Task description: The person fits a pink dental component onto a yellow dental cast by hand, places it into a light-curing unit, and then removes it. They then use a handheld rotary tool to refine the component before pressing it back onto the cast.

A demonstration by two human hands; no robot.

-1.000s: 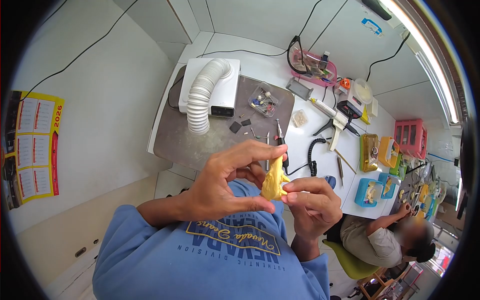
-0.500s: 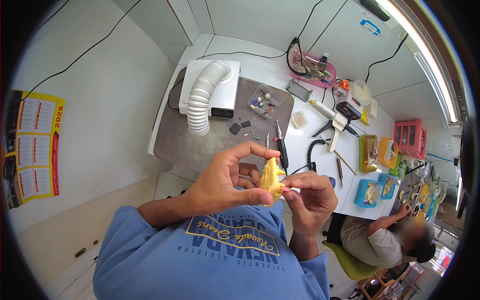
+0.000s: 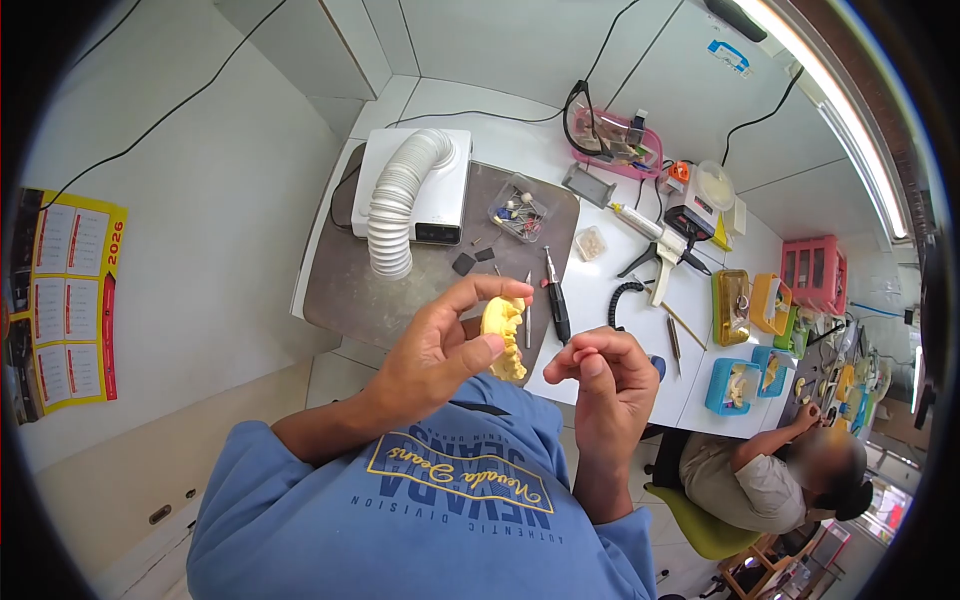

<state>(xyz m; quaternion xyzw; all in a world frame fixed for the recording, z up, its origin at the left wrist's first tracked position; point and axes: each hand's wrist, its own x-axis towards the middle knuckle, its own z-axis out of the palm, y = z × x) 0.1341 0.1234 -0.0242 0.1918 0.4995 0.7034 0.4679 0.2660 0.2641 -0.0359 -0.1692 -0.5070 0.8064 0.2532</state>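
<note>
A yellow dental model [image 3: 505, 335] is gripped along its edges between the thumb and fingers of my left hand [image 3: 435, 345], in front of my chest, its toothed side facing right. To the right of it, apart from the model, my right hand [image 3: 608, 385] is closed in a pinch of thumb and fingertips. A tiny pinkish bit shows at those fingertips, too small to make out. Beyond the hands, a black handpiece [image 3: 557, 305] and a thin metal tool [image 3: 528, 315] lie near the right edge of the brown mat [image 3: 440, 285].
A white unit with a ribbed hose [image 3: 392, 215] stands on the mat beside a box of burs [image 3: 520, 208]. Rightward lie a dispensing gun [image 3: 655, 240], a pink basket [image 3: 620, 145], a yellow tray [image 3: 731, 308] and blue trays [image 3: 732, 388]. A co-worker [image 3: 745, 480] sits at the right.
My right hand has come away from the model. My left hand has moved slightly left and turned the model, so its toothed side shows more. The view has shifted slightly.
</note>
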